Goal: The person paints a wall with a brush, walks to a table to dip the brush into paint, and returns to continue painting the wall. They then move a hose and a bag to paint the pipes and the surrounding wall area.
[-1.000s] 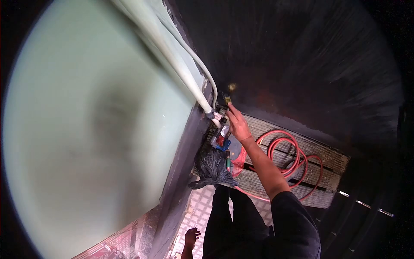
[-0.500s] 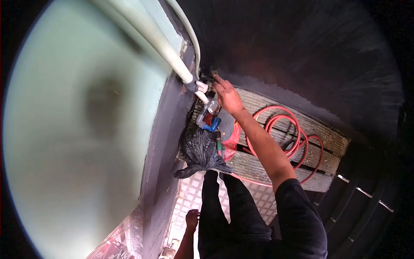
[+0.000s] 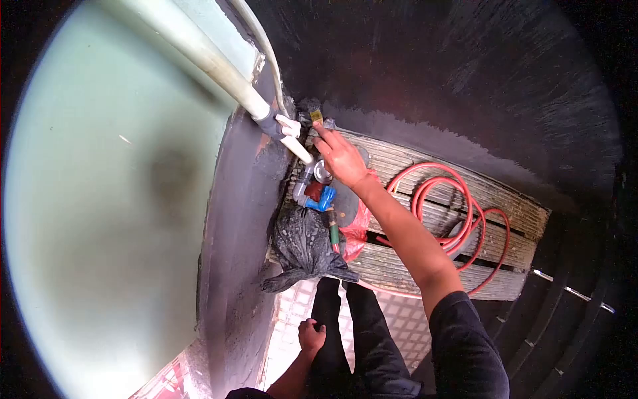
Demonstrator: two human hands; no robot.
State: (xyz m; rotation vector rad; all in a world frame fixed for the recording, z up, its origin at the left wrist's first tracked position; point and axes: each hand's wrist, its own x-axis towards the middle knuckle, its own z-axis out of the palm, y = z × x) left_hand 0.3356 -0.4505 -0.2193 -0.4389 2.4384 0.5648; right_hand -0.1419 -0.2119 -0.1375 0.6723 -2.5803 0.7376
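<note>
My right hand [image 3: 342, 159] reaches over the wooden slats to the corner by the dark wall. Its fingertips are closed at a small flat yellow piece [image 3: 316, 116], whose kind is unclear. Below and left of this hand are a round clear-topped fitting [image 3: 323, 171], grey pipe elbows and a blue valve [image 3: 326, 199]. My left hand [image 3: 312, 336] hangs low in front of my dark trousers, fingers curled into a fist, the inside hidden. A black plastic bag [image 3: 302, 243] lies under the valve, with a green hose connector [image 3: 334, 234] at its side.
A red hose [image 3: 458, 193] lies coiled on the slatted bench [image 3: 505, 272]. A red plastic bag [image 3: 355, 233] sits beside the valve. A white pipe [image 3: 219, 66] slants down from upper left past a pale green wall [image 3: 100, 199]. Patterned tiles [image 3: 399, 319] show below.
The view has shifted, and the surroundings sit further left. My right hand has moved slightly down with the yellow piece at its fingertips. My left hand has come in toward my legs.
</note>
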